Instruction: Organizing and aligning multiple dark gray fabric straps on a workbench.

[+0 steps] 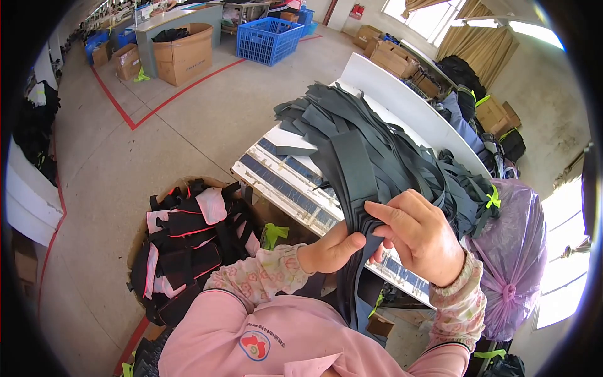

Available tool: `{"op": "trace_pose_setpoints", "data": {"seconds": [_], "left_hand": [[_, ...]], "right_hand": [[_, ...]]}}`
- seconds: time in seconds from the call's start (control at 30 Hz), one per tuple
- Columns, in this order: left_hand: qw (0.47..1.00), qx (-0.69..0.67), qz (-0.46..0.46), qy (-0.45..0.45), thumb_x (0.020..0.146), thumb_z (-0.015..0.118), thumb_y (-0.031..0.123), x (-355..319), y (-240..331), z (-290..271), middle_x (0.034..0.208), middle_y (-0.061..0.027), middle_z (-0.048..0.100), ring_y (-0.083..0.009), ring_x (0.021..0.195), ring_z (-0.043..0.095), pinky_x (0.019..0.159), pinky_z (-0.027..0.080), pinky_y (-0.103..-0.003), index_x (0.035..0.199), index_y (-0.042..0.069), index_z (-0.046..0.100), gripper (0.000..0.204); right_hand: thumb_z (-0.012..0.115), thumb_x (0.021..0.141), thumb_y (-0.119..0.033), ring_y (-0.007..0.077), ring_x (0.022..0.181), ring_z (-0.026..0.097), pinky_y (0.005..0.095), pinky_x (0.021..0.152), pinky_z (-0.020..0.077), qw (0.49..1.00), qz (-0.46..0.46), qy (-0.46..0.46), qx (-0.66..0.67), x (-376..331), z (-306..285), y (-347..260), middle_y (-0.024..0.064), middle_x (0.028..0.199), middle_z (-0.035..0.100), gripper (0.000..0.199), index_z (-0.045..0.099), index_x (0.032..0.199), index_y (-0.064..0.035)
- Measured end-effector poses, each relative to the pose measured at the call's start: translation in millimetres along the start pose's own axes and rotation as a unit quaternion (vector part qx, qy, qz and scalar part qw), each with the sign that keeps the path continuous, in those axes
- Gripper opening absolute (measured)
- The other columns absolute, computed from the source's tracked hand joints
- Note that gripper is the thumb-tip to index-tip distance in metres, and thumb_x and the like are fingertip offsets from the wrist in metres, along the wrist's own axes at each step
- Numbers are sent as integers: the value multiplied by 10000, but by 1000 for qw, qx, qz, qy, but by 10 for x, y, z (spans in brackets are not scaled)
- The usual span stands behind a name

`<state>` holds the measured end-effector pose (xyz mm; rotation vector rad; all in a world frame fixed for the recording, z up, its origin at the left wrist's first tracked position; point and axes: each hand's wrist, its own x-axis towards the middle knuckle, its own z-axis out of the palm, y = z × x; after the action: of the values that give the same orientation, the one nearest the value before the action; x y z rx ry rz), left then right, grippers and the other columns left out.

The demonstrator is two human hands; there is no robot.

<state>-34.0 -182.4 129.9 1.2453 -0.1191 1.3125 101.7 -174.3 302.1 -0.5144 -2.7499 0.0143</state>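
Observation:
Dark grey fabric strips (352, 164) hang in a bundle over the near edge of a white table (282, 139). My left hand (333, 246) is closed round the bundle from the left, its thumb lying across the front. At the bundle's right side, my right hand (418, 232) has its index finger and thumb at the strips' folded edges, with the other fingers curled. Below my hands the strips hang down in front of my body. A large heap of the same strips (402, 151) covers much of the tabletop behind.
Left of the table, a carton (134, 251) holds black and pink bags (188, 251). A tied purple plastic sack (512, 251) stands at the right. Farther off are a blue crate (269, 41), a cardboard box (183, 60) and red floor lines. A white panel (408, 103) borders the table's far side.

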Motion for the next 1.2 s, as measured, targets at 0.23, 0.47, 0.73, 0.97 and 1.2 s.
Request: {"op": "trace_pose_setpoints", "data": {"seconds": [0.23,0.47,0.73,0.97,1.2], "left_hand": [[999,43,-17,-11,1006,459,574,-36,0,-50,1036,-62,560,-102,777,531,696,458,-245,1234,35,500,587],[997,70,8,9,996,457,594,-61,-25,-57,1022,-44,554,-92,752,507,666,441,-234,1212,33,502,602],[995,100,-12,-1,1009,471,560,-58,40,-30,986,-41,561,-103,764,522,684,452,-247,1150,29,516,551],[995,97,-22,-22,983,439,643,-123,-16,-124,1056,-49,558,-125,888,554,807,473,-289,1346,16,416,725],[984,124,71,108,1069,300,517,108,368,-109,1398,-142,492,-193,1255,481,1074,371,-342,1514,-54,270,724]], "right_hand": [[767,668,-16,276,763,581,376,681,502,999,37,-32,-8,29,-49,-79,83,859,558,460,659,1114,18],[773,655,-55,266,767,582,361,683,487,997,5,27,-74,-59,70,-86,70,879,560,398,664,1036,-13],[762,667,-15,320,824,588,397,711,498,999,36,11,-20,-20,17,-12,115,956,567,408,601,1042,-28],[765,645,12,336,891,591,413,741,507,997,65,-45,26,-18,68,-44,126,997,560,439,596,1049,-17],[663,740,-104,265,972,594,377,812,456,995,-14,-11,-96,-10,358,-53,93,1020,579,287,632,1019,-44]]}}
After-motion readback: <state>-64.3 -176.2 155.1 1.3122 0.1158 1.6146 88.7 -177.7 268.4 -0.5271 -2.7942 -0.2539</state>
